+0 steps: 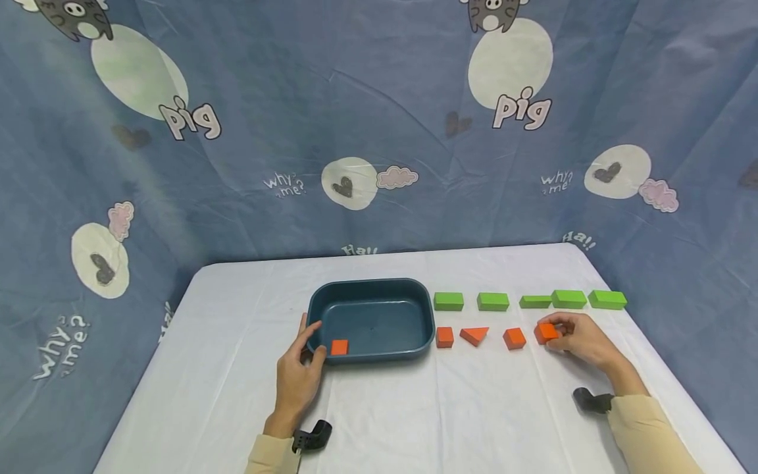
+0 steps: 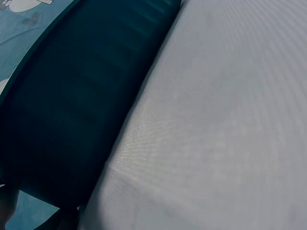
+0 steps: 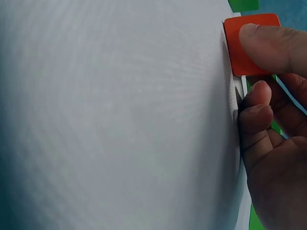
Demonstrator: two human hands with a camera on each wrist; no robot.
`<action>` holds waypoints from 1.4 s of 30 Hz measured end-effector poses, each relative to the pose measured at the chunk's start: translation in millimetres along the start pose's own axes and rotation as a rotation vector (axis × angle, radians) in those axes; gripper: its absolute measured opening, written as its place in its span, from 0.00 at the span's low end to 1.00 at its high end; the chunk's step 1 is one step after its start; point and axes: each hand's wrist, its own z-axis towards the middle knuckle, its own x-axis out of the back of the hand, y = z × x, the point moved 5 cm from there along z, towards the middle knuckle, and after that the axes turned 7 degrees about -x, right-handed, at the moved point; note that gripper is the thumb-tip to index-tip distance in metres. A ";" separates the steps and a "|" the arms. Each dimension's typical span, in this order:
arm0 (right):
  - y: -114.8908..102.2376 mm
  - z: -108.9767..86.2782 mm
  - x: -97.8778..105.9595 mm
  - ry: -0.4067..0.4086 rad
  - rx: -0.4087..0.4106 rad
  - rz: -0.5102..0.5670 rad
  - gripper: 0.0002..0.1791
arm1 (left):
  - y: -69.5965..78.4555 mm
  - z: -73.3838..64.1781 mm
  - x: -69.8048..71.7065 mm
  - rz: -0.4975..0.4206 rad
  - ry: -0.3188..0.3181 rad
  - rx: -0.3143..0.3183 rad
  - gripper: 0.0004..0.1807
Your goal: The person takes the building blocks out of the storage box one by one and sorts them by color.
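Note:
A dark blue-green rectangular tray (image 1: 373, 357) stands on the white-covered table. My left hand (image 1: 300, 382) holds its front left corner, the index finger over the rim and the thumb at the front wall. In the left wrist view the tray's outer wall (image 2: 72, 100) fills the left side. Inside the tray lies an orange block (image 1: 339, 347). On the right, my right hand (image 1: 583, 339) pinches an orange cube (image 1: 546, 333) between thumb and fingers. The right wrist view shows the thumb (image 3: 268, 48) flat against the face of this cube, close over the cloth.
Left of the right hand lie an orange cube (image 1: 514, 338), an orange triangular block (image 1: 474, 336) and another orange block (image 1: 445, 337) beside the tray. Behind them runs a row of several green blocks (image 1: 493, 301). A blue printed cloth (image 1: 379, 118) hangs behind the table.

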 end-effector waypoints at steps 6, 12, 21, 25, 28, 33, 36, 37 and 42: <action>-0.1 2.6 -2.8 0.020 0.005 -0.017 0.25 | 0.1 0.0 1.8 0.012 0.004 0.004 0.25; -6.4 1.1 0.5 0.006 0.023 0.019 0.30 | 0.5 1.0 1.7 0.005 0.000 0.009 0.25; -39.4 0.4 19.0 0.046 0.081 0.018 0.34 | 2.5 3.9 1.1 -0.004 0.003 -0.014 0.25; -59.4 3.7 19.2 0.046 0.147 0.062 0.31 | 2.3 5.0 0.2 -0.010 0.004 -0.032 0.25; -72.1 7.1 15.2 0.023 0.184 0.121 0.29 | 1.8 4.8 -0.1 0.003 0.005 -0.029 0.25; -92.4 12.8 6.3 -0.014 0.243 0.186 0.28 | 1.0 2.2 -0.8 0.033 0.000 -0.012 0.25; -109.1 19.3 0.8 -0.031 0.299 0.200 0.28 | 0.4 1.3 0.7 0.027 -0.002 -0.005 0.25; -114.9 21.7 -1.3 -0.037 0.317 0.208 0.28 | 0.4 1.3 1.0 0.024 -0.004 -0.002 0.25; -146.1 34.5 -15.8 -0.097 0.392 0.265 0.28 | 0.1 2.3 1.5 0.024 0.000 -0.014 0.26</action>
